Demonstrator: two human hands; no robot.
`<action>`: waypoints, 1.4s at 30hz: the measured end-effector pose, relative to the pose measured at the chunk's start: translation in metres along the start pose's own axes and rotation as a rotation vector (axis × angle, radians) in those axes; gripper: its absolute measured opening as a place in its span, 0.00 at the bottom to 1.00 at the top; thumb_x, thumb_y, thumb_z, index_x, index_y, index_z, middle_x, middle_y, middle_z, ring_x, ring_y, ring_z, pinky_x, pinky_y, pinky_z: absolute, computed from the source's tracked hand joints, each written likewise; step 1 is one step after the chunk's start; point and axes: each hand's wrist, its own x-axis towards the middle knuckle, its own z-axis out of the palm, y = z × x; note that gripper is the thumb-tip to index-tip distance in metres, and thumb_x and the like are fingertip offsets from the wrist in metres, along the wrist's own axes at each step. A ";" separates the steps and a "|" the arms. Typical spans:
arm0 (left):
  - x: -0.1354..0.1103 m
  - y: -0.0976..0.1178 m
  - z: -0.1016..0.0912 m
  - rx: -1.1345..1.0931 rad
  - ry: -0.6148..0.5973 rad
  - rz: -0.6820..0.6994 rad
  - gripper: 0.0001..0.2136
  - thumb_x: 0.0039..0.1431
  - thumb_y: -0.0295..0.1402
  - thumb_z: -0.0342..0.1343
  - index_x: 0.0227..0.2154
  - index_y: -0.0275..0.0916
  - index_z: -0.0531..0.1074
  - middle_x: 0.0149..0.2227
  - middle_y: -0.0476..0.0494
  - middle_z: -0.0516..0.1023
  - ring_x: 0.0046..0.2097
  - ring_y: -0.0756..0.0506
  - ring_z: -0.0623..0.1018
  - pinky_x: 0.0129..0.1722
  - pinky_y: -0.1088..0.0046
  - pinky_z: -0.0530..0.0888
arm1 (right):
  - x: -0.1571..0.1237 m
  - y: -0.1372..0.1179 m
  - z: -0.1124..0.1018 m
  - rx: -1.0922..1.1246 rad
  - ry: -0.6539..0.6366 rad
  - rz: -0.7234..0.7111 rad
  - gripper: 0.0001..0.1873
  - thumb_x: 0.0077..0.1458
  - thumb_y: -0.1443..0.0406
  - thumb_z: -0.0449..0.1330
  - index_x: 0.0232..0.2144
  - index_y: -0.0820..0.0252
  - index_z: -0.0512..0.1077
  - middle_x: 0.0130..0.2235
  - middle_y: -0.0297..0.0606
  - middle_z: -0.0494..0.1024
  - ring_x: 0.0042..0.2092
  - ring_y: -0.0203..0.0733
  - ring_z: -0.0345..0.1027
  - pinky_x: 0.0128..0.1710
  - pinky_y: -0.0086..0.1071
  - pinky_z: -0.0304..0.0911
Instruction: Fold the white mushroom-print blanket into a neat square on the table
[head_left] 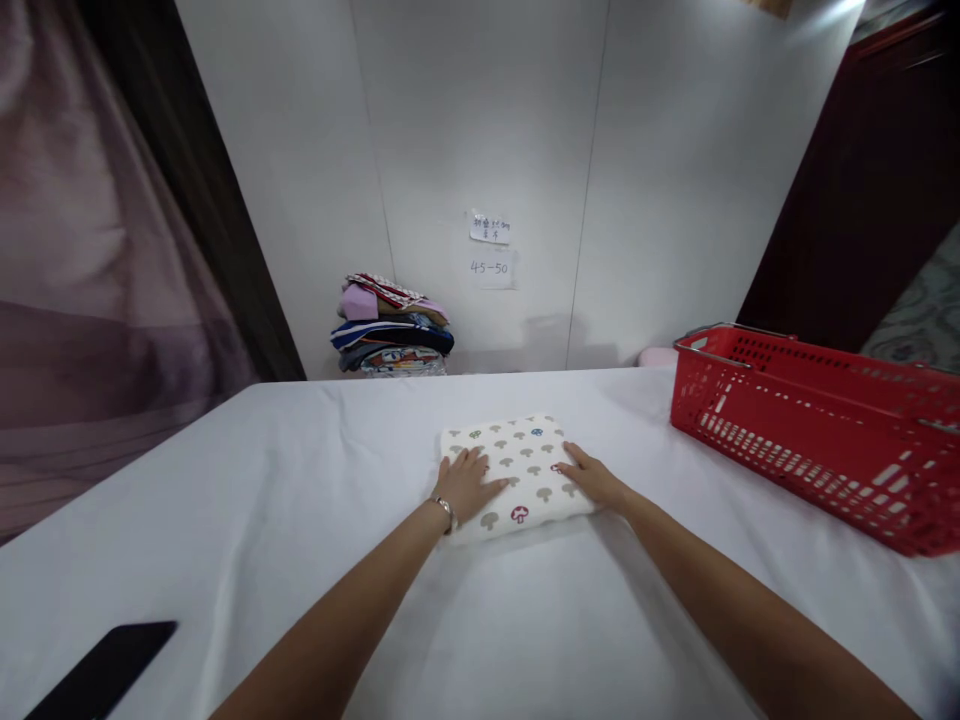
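Observation:
A folded white cloth [529, 475] printed with grey, red, green and blue mushrooms lies flat on the white-covered table [300, 560], roughly square in outline. My left hand [466, 483], with a silver bracelet at the wrist, rests on the cloth's left side, fingers spread. At the right edge, my right hand [592, 477] touches the cloth with its fingertips on top; the fingers are stretched out. Neither hand grips the cloth.
A red plastic basket [795, 420] with metal handles stands on the right. Folded textiles [394, 330] are stacked by the back wall. A black phone-like slab [105, 670] lies front left. Paper notes [492, 268] hang on the wall. A pink curtain [97, 250] hangs left.

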 end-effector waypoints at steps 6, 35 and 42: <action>-0.034 0.057 0.023 0.086 0.088 0.258 0.36 0.51 0.52 0.48 0.60 0.40 0.52 0.64 0.40 0.47 0.64 0.36 0.47 0.59 0.50 0.46 | -0.037 0.011 0.005 0.420 0.189 0.139 0.40 0.44 0.52 0.61 0.58 0.58 0.58 0.59 0.42 0.61 0.57 0.47 0.57 0.56 0.37 0.53; -0.027 0.102 -0.125 -0.893 0.494 0.056 0.12 0.44 0.32 0.59 0.35 0.37 0.73 0.33 0.44 0.77 0.37 0.42 0.75 0.40 0.65 0.70 | -0.092 -0.019 0.028 1.249 -0.060 0.308 0.22 0.54 0.54 0.55 0.48 0.59 0.63 0.41 0.45 0.76 0.41 0.43 0.72 0.42 0.37 0.66; -0.036 0.088 -0.156 -1.860 0.198 -0.016 0.20 0.46 0.31 0.58 0.44 0.33 0.69 0.35 0.41 0.78 0.36 0.42 0.78 0.42 0.58 0.73 | -0.092 -0.034 0.018 0.818 0.047 -0.122 0.38 0.52 0.40 0.27 0.59 0.42 0.52 0.58 0.35 0.63 0.53 0.48 0.62 0.48 0.43 0.59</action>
